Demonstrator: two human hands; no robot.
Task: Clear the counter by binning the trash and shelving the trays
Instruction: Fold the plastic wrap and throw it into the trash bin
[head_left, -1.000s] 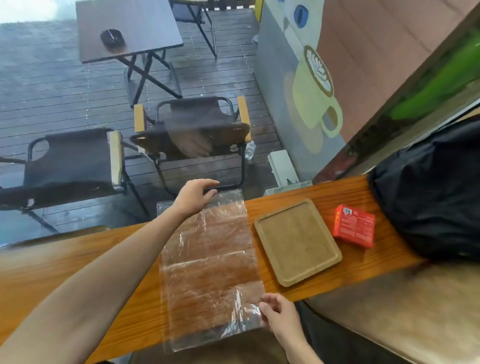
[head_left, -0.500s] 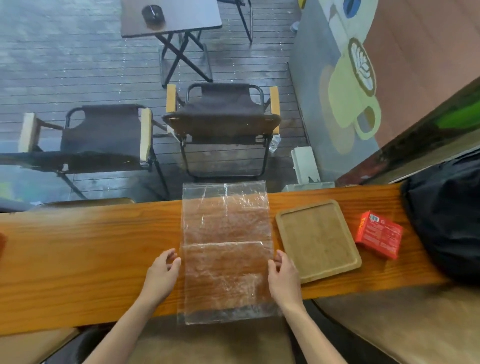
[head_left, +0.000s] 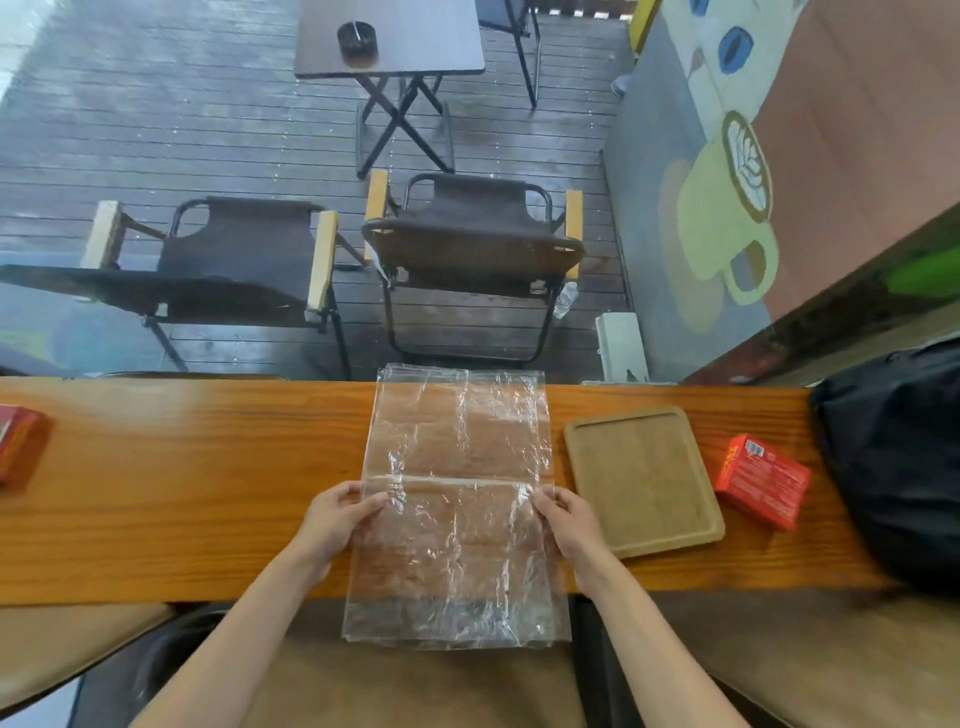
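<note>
Clear plastic bag (head_left: 457, 499) lies flat across the counter (head_left: 182, 483) at frame centre, overhanging its near edge. Left hand (head_left: 335, 522) and right hand (head_left: 569, 522) pinch its 2 side edges. Tray (head_left: 644, 480) sits just right.

Clear crinkled plastic bag (head_left: 457, 499) flat across counter (head_left: 182, 483), spanning far edge to near edge, overhanging near edge. Square brown tray (head_left: 644, 480) lying flat just right of it, empty, slightly rotated.
</note>
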